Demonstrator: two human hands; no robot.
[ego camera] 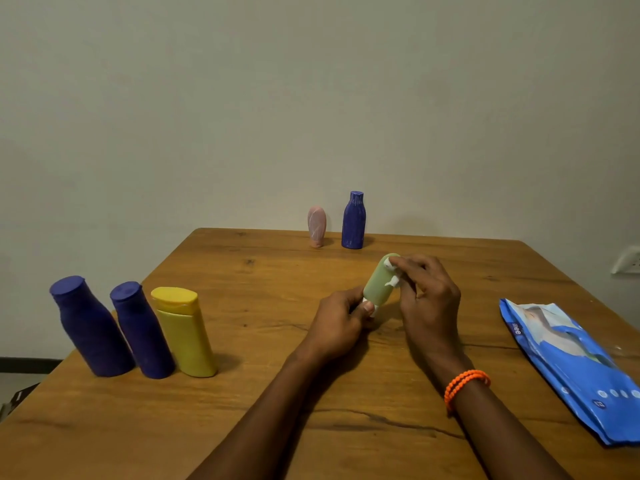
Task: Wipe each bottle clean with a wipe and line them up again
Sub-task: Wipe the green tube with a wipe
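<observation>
A small green bottle (pixel 378 283) is held tilted above the middle of the wooden table (pixel 263 403). My left hand (pixel 341 322) grips its white lower end. My right hand (pixel 424 291) pinches a small white wipe (pixel 393 277) against the bottle's upper side; most of the wipe is hidden under the fingers. At the left stand two dark blue bottles (pixel 90 327) (pixel 142 330) and a yellow bottle (pixel 185 331) in a row. A pink bottle (pixel 317 226) and another blue bottle (pixel 353 220) stand at the table's far edge.
A blue pack of wipes (pixel 571 362) lies flat at the right edge of the table. A plain wall rises behind the table, with a socket (pixel 628 259) at the right. The table's left edge drops to the floor.
</observation>
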